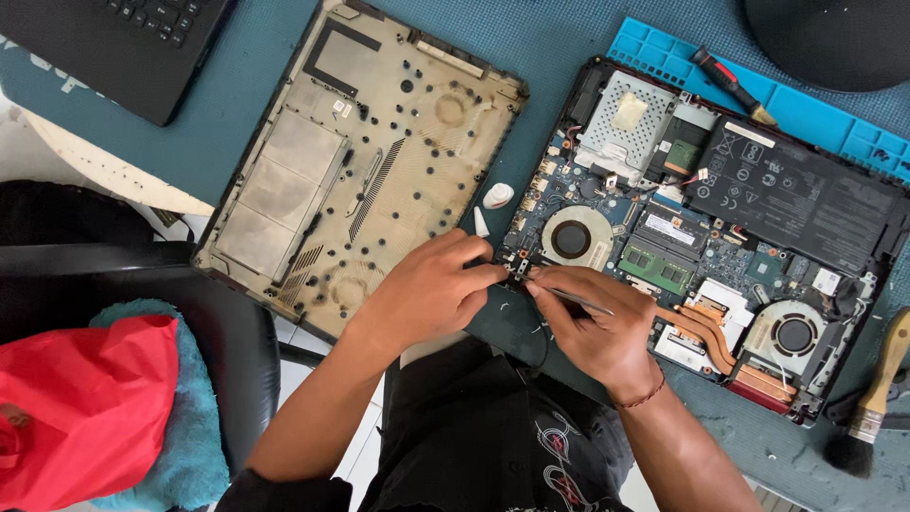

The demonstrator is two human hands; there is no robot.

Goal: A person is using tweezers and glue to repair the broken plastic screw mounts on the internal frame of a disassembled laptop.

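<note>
We are looking at an electronics repair bench: an opened laptop [701, 228], its removed bottom cover [360, 161], a screwdriver [732, 87], a dusting brush [872, 398].

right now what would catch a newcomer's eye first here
The opened black laptop with bare circuit board and two round fans fills the right side, and both hands meet at its near-left corner: the left hand pinches a small part, the right hand holds a thin metal tool. Left of it lies the removed tan bottom cover, and a bright red cloth sits bottom left.

teal table cover [237, 123] | black chair [190, 303] | white tiled floor [365, 446] | daylight
</note>
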